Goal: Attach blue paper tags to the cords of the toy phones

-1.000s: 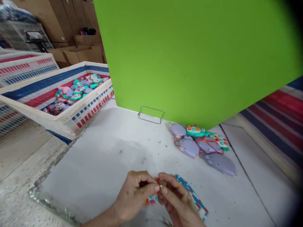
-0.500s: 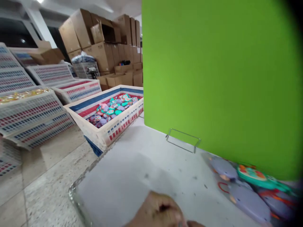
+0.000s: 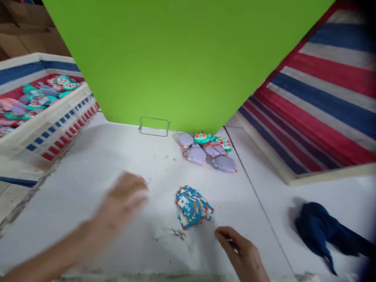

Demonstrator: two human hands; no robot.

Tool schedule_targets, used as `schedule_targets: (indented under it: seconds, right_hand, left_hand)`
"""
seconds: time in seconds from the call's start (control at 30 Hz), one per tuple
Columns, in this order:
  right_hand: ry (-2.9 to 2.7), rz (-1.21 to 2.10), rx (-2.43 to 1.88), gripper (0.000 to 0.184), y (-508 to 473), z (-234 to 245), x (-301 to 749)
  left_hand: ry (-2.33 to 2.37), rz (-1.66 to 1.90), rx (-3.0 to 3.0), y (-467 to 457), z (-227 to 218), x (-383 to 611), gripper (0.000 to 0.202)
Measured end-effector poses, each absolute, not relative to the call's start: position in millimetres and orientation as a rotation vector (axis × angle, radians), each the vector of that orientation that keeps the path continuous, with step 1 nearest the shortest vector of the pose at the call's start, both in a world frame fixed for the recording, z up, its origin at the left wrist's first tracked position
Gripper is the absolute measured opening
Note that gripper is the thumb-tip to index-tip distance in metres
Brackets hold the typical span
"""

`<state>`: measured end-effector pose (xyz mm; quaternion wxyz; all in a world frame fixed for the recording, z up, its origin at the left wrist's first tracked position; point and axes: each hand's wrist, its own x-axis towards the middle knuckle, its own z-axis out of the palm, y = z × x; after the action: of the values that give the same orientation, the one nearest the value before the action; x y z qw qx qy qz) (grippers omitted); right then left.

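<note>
Upright green panel (image 3: 182, 66), white tabletop (image 3: 117, 152), pale floor (image 3: 10, 199)

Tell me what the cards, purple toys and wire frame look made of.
Cards: probably printed paperboard, thin and straight-edged; finish unclear.
Purple toys: likely moulded plastic, smooth and satiny, with soft highlights.
Wire frame: apparently bare metal, thin, grey, sharply bent.

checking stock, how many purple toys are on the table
4, in front of the green board: far-left toy, near-left toy, far-right toy, near-right toy; others may be hidden.
</note>
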<state>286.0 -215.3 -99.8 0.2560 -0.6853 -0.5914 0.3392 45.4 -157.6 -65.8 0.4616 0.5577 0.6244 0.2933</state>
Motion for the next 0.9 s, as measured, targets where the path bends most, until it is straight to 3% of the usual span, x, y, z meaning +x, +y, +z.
schedule_targets:
  seconds: [0.17,0.27,0.9]
  right_hand:
    - [-1.676,1.017,-1.776,0.020,-241.5,-108.9,272.2]
    - [-1.619,1.089,-1.749,0.025,-245.9,-107.0,266.8]
    - [-1.212,1.199,-1.713,0.034,-242.3,-120.4,243.1]
  left_hand:
    - [1.179,0.299,2.078,-192.3,-107.6,53.2,0.019]
    - [1.196,0.226,2.237,-199.8,-124.8,66.1,0.019]
    - [1.237,0.404,1.372,-191.2,-98.9,54.4,0.027]
